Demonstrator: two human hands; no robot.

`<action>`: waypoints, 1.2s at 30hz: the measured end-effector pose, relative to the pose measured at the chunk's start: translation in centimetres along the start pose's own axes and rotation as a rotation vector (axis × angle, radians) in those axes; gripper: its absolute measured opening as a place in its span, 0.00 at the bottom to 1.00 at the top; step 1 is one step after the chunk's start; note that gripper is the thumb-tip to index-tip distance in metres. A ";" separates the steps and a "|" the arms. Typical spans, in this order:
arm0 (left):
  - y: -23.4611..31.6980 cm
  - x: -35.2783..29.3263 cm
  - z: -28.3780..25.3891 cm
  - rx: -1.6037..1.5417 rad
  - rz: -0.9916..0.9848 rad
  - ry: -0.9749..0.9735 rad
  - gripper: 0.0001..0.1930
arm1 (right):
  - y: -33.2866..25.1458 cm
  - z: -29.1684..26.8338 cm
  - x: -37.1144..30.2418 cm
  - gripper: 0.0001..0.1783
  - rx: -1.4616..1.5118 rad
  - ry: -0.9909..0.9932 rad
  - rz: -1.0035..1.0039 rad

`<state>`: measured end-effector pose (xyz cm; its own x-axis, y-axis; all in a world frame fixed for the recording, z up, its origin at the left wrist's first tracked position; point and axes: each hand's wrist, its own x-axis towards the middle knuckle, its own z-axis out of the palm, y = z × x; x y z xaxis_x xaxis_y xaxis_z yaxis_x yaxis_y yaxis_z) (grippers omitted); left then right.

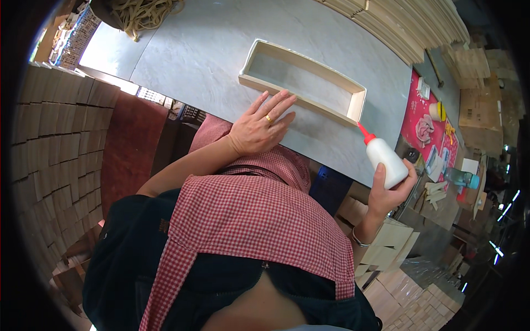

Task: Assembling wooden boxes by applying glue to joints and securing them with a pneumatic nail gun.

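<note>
A rectangular frame of thin pale wood (326, 111) lies on the grey marbled tabletop (199, 60); the tabletop shows through its middle. My left hand (264, 124) rests with fingers stretched out at the frame's near long side, fingertips against or just beside the wood. A ring sits on one of its fingers. My right hand (393, 190) is wrapped round a white squeeze bottle (385, 160) with a red nozzle. The nozzle tip points at the frame's near right corner, touching it or very close to it. A whitish line runs along parts of the frame's top edge.
Stacked thin wooden boards (408, 27) stand along the far right edge. Loops of tan bands (141, 16) lie at the far left. To the right, a pink surface (411, 113) carries a yellow tub (437, 111), a cloth and a clear bottle (461, 177). Wood blocks (55, 149) are piled at left.
</note>
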<state>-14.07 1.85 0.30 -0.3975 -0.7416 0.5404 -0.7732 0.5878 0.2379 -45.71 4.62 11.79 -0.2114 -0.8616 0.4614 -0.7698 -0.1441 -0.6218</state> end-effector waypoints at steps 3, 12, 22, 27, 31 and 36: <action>-0.2 -0.3 0.3 -0.013 0.018 0.049 0.20 | -1.6 1.5 -0.6 0.30 0.171 0.005 0.085; -0.1 -0.3 -0.2 -0.031 0.041 -0.077 0.18 | -9.9 12.5 -1.2 0.31 0.536 -0.287 0.004; -0.6 -0.3 0.4 -0.004 0.078 0.000 0.17 | -10.3 13.8 -0.7 0.31 0.482 -0.325 -0.106; -0.3 0.2 0.1 -0.010 0.040 -0.015 0.16 | -8.5 11.2 -0.8 0.31 0.386 -0.283 -0.096; -0.1 0.3 0.1 -0.012 0.027 -0.015 0.16 | -6.9 8.7 -1.1 0.30 0.309 -0.228 -0.056; 0.1 0.2 0.1 0.011 0.026 -0.005 0.16 | -5.4 5.8 -1.4 0.28 0.228 -0.144 0.002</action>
<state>-14.30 1.75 0.38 -0.4195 -0.7280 0.5423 -0.7683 0.6029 0.2151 -37.72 3.73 10.85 -0.1125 -0.9200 0.3755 -0.6107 -0.2341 -0.7565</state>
